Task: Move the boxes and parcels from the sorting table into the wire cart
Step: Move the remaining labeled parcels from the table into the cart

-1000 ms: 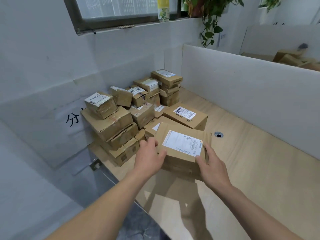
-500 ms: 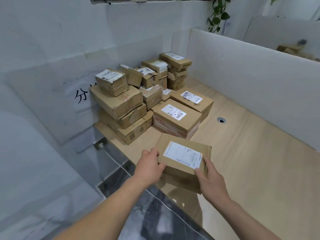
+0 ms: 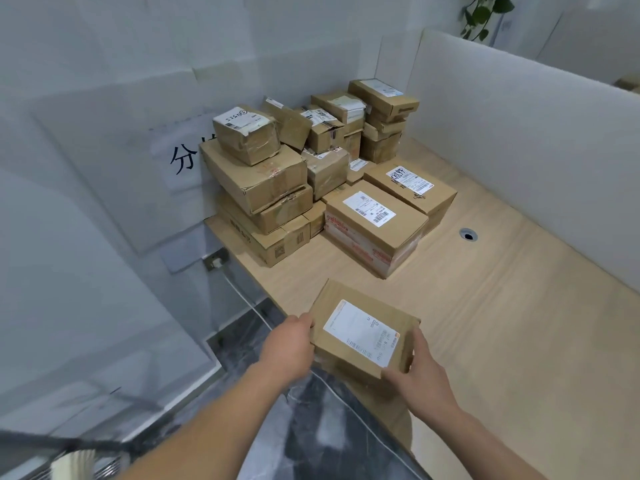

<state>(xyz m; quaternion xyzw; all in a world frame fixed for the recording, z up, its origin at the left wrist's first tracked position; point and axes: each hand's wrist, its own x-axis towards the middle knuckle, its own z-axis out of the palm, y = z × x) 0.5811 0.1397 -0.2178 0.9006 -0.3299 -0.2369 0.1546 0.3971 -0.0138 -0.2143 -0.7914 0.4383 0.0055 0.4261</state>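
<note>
At the lower left corner of the frame a dark wire rim of a cart (image 3: 86,445) shows, blurred, with something pale beneath it; above it, at centre left, a white paper sign with a black printed character (image 3: 180,157) is fixed to the grey wall; just right of the sign a leaning stack of brown taped cardboard boxes (image 3: 263,188) stands on the far left end of the pale wooden sorting table (image 3: 502,323), four high, the top one small and labelled; lower down, left of centre, the left hand (image 3: 289,348) grips the left edge of a flat brown cardboard parcel with a white shipping label (image 3: 360,330), fingers curled under it and thumb on top; the parcel is held tilted over the near edge of the table, above the dark marbled floor (image 3: 277,427); the right hand (image 3: 420,375) grasps its lower right corner, thumb along the right edge; up at centre, a broad brown box with red printed tape (image 3: 375,230) lies flat on the table, another labelled flat box (image 3: 412,187) just behind it; further back a cluster of small stacked cartons (image 3: 377,116) rises against the white partition panel (image 3: 519,126); right of centre a round cable hole (image 3: 468,234) sits in the tabletop; at the upper right, green plant leaves (image 3: 485,12) hang.
</note>
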